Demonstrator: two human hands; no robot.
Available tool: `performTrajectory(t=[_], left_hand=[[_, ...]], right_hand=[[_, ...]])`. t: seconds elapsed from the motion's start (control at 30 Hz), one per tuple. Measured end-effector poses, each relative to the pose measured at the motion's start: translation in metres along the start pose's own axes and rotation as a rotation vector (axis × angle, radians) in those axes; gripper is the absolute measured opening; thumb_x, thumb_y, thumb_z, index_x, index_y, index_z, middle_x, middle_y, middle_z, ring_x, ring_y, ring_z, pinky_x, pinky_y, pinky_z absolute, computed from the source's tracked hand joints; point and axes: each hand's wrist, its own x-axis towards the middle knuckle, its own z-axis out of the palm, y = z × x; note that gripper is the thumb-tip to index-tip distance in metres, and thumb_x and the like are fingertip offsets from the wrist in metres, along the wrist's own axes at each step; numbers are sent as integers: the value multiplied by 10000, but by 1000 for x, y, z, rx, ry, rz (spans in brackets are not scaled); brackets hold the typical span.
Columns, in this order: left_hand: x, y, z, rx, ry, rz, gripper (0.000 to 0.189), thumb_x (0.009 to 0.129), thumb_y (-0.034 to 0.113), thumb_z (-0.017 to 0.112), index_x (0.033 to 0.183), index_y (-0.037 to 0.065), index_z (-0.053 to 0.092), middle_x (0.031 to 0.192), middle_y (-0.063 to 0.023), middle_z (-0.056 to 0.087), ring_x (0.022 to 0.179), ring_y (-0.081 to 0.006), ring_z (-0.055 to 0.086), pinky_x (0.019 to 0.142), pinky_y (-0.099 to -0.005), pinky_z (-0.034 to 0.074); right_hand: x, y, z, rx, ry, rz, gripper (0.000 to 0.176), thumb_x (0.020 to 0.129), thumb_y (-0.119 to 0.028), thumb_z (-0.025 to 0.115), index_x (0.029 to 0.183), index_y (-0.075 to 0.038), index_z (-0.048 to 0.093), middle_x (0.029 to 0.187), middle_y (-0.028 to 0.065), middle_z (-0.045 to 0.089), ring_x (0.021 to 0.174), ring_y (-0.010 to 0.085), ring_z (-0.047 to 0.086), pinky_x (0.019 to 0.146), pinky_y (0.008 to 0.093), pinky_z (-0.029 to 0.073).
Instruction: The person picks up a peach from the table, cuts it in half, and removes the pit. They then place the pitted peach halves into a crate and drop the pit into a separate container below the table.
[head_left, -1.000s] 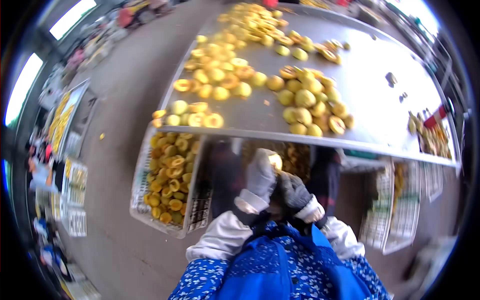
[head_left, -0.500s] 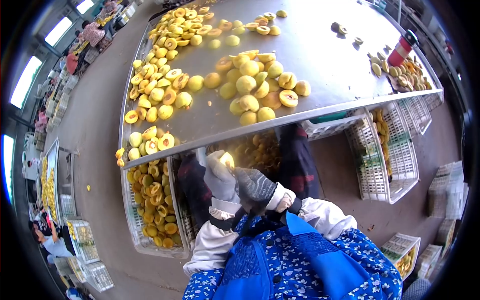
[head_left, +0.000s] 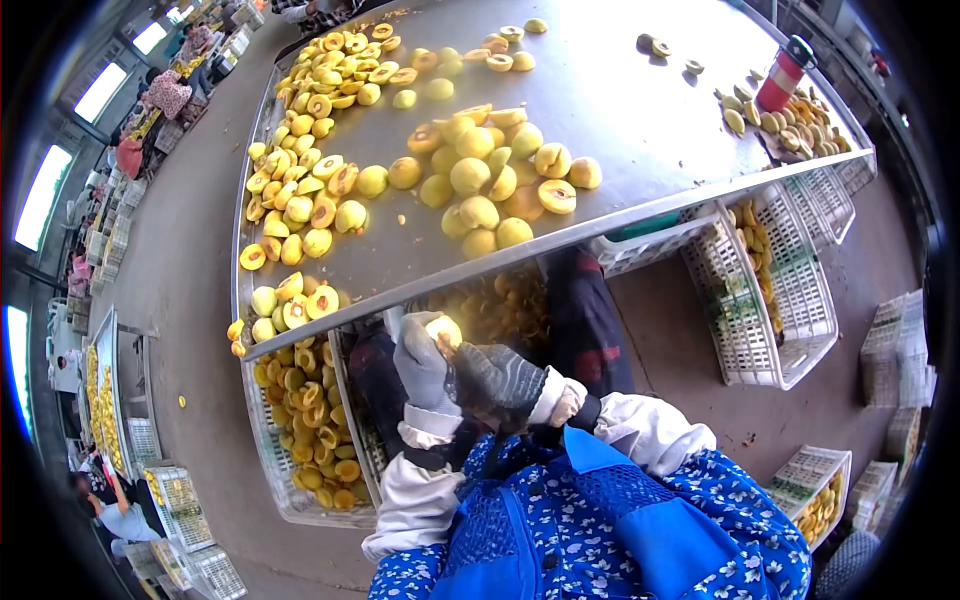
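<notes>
My left hand [head_left: 420,362], in a pale grey glove, is closed around a yellow peach [head_left: 444,331] just below the near edge of the metal table [head_left: 640,120]. My right hand [head_left: 497,379], in a dark knitted glove, presses against the same peach from the right; whatever it holds is hidden. Both hands are close to my chest, above my blue apron. A heap of whole and halved peaches [head_left: 490,180] lies on the table right above them.
A white crate [head_left: 285,490] of peach halves stands on the floor at my left. Another crate [head_left: 780,290] sits to the right under the table edge. A red bottle [head_left: 781,72] stands far right. People work at trays far left.
The view has swung and tilted, bringing the right-hand crates and red bottle into sight. My hands have stayed together on the peach, shifting slightly left and down in the frame.
</notes>
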Motion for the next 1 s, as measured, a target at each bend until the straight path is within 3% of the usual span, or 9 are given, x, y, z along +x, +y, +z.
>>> performTrajectory(t=[0.1,0.23,0.33,0.43,0.57,0.67,0.77,0.9,1.0], left_hand=[[-7,1,6,262,144,316,265,944,229,408,973,13,557,907,-119,616,803,-247,603,736,-327,477],[-13,1,8,173,153,308,316,937,271,423,1024,3,564,924,-161,618,835,-310,611,761,-349,487],[-14,-8,0,195,89,329,365,947,291,394,1007,-20,576,941,-162,625,856,-298,618,758,-354,490],[-9,0,-3,128,8,276,394,955,302,374,970,-26,592,941,-149,621,879,-272,606,787,-340,473],[-8,14,-11,0,-119,157,424,955,340,368,970,-20,591,934,-110,609,887,-211,577,805,-315,447],[-6,25,-10,26,-130,191,487,955,406,327,947,-10,580,884,-83,600,827,-181,563,769,-308,443],[-3,37,-10,-260,-146,-98,512,953,423,308,911,-4,587,858,-74,599,795,-171,559,753,-304,446],[3,43,-8,-150,-193,-49,524,956,430,299,880,2,593,847,-68,597,772,-165,555,753,-292,442],[-1,37,4,-100,-64,63,495,963,396,307,881,4,597,866,-80,600,811,-176,560,783,-309,442]], right_hand=[[1,0,0,59,-24,92,438,976,-377,374,880,-28,619,590,13,533,512,91,471,463,262,358],[4,-31,-14,70,-181,398,394,977,-330,378,915,-14,605,644,59,566,569,120,508,496,295,401],[3,-15,-11,58,-159,213,355,973,-297,388,969,-3,586,723,113,597,624,172,539,540,349,440],[3,15,-19,-452,-210,-340,326,965,-282,409,1017,-1,564,781,141,606,661,213,554,576,388,460],[-1,4,-16,116,-189,284,503,948,-460,394,772,-31,589,560,58,525,531,155,514,492,308,404],[-2,0,-15,185,-232,267,574,930,-540,370,655,-71,555,491,10,467,451,113,442,440,257,326],[-1,-11,-12,190,-222,260,572,919,-563,378,642,-86,531,487,-6,453,425,93,399,413,247,285],[-4,-48,-13,345,-238,524,576,904,-590,388,636,-95,507,474,-16,439,392,73,366,378,230,251],[-4,-22,-14,555,-294,434,557,912,-581,378,674,-97,518,473,-11,448,351,71,361,330,224,242]])
